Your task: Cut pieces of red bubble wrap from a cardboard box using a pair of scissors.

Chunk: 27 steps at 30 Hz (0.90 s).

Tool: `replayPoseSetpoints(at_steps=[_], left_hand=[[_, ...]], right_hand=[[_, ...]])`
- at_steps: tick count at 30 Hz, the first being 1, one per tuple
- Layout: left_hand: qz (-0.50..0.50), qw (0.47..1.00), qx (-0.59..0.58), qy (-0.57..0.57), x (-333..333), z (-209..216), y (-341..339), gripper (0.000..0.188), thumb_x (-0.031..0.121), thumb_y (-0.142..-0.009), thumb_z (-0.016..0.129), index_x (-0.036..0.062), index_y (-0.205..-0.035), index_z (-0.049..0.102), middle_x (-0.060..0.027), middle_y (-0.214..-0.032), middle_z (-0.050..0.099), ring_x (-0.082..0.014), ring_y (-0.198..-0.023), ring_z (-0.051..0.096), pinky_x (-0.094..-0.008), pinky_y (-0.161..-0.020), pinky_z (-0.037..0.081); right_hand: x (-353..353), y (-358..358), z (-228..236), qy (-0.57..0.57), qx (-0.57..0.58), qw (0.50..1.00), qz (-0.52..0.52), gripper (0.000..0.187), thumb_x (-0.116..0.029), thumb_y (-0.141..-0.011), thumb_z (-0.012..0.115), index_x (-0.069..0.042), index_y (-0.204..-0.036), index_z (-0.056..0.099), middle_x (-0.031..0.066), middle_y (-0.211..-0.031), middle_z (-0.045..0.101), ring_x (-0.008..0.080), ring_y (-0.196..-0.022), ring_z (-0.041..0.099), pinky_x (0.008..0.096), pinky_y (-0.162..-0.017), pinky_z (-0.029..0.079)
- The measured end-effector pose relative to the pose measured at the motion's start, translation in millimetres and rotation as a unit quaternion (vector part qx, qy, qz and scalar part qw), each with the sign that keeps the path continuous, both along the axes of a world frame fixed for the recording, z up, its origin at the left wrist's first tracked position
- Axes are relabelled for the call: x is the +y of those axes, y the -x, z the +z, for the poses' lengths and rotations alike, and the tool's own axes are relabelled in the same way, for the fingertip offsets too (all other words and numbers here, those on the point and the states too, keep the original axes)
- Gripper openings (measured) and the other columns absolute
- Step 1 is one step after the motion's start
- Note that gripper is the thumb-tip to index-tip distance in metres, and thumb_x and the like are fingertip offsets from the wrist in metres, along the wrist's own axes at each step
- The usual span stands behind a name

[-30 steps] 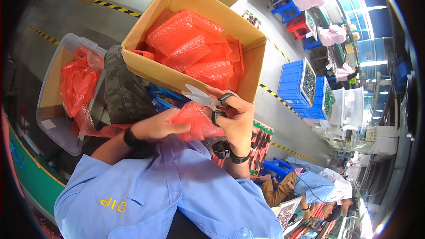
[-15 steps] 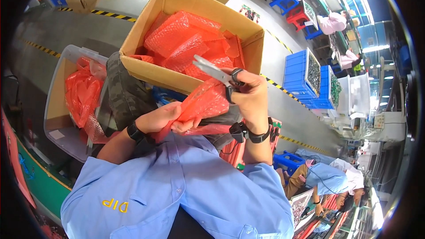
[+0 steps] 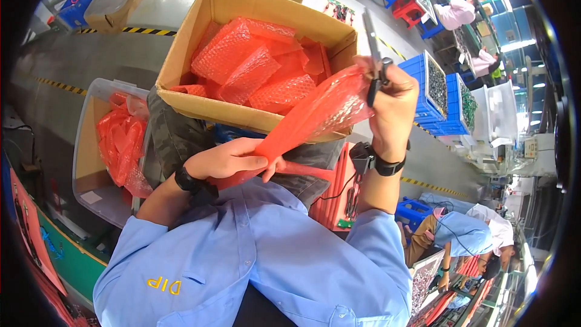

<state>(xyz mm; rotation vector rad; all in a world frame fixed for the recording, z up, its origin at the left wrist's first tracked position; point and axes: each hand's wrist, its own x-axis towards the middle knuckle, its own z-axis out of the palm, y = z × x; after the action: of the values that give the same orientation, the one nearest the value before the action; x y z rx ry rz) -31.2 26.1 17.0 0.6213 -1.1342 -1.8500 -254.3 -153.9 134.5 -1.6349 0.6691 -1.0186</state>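
A strip of red bubble wrap [image 3: 308,112] is stretched slantwise between my hands over the near edge of a cardboard box. My left hand [image 3: 239,158] grips its lower end, thumb pressed on top. Higher and to the right, my right hand [image 3: 392,94] holds scissors [image 3: 373,42] with dark handles, blades pointing up and away; the strip's upper end is at these fingers too. Inside the cardboard box [image 3: 209,104] lie several pieces of red bubble wrap [image 3: 242,60]. Part of the strip's lower end is hidden beneath my left hand.
At the left, a clear plastic bin [image 3: 82,163] holds crumpled red bubble wrap [image 3: 121,145]. Red strips and a green board [image 3: 342,197] lie by my right forearm. Blue crates [image 3: 423,85] of small parts stand farther right. Co-workers [image 3: 466,233] sit at the lower right.
My right hand has moved right with the scissors and the strip's upper end, drawing the bubble wrap out longer. The scissor blades now point upward instead of left. My left hand has shifted slightly right.
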Motion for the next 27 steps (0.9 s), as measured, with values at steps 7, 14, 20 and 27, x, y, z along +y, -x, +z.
replayPoseSetpoints(at_steps=[7, 14, 20, 27], left_hand=[[-0.040, 0.997, -0.051, 0.028, -23, -13, 26, 0.031, 0.030, -0.109, 0.051, 0.0037, -0.095, 0.058, -0.0036, -0.079, 0.059, -0.0200, -0.086, 0.061, -0.0381, -0.094, 0.049], [0.061, 0.984, 0.150, -0.067, -7, -41, 55, 0.035, 0.033, -0.111, 0.045, 0.0034, -0.097, 0.057, -0.0020, -0.071, 0.052, -0.0165, -0.068, 0.051, -0.0345, -0.077, 0.048], [0.134, 0.952, 0.244, -0.127, -4, -34, 66, 0.030, 0.029, -0.111, 0.045, 0.0025, -0.104, 0.055, 0.0002, -0.067, 0.044, -0.0136, -0.060, 0.042, -0.0317, -0.066, 0.042], [0.126, 0.931, 0.285, -0.190, -13, -40, 59, 0.027, 0.026, -0.111, 0.044, 0.0023, -0.105, 0.055, 0.0015, -0.065, 0.041, -0.0110, -0.057, 0.037, -0.0283, -0.059, 0.033]], right_hand=[[-28, 16, 12, -0.005, -0.075, 0.997, -0.026, 0.030, 0.017, -0.082, 0.062, 0.009, -0.109, 0.073, 0.0100, -0.101, 0.076, 0.0124, -0.089, 0.070, 0.0237, -0.079, 0.054], [-45, 47, -5, -0.024, 0.126, 0.990, -0.058, 0.027, -0.006, -0.097, 0.066, 0.006, -0.121, 0.069, 0.0137, -0.118, 0.073, 0.0139, -0.096, 0.069, 0.0246, -0.082, 0.056], [-11, 128, 24, 0.016, 0.361, 0.926, -0.110, 0.016, -0.007, -0.091, 0.071, 0.001, -0.105, 0.070, 0.0086, -0.123, 0.061, 0.0120, -0.083, 0.061, 0.0252, -0.068, 0.051], [56, 122, -2, -0.243, 0.449, 0.845, 0.156, 0.027, -0.024, -0.088, 0.072, -0.004, -0.105, 0.067, 0.0072, -0.099, 0.065, 0.0136, -0.090, 0.063, 0.0291, -0.075, 0.050]])
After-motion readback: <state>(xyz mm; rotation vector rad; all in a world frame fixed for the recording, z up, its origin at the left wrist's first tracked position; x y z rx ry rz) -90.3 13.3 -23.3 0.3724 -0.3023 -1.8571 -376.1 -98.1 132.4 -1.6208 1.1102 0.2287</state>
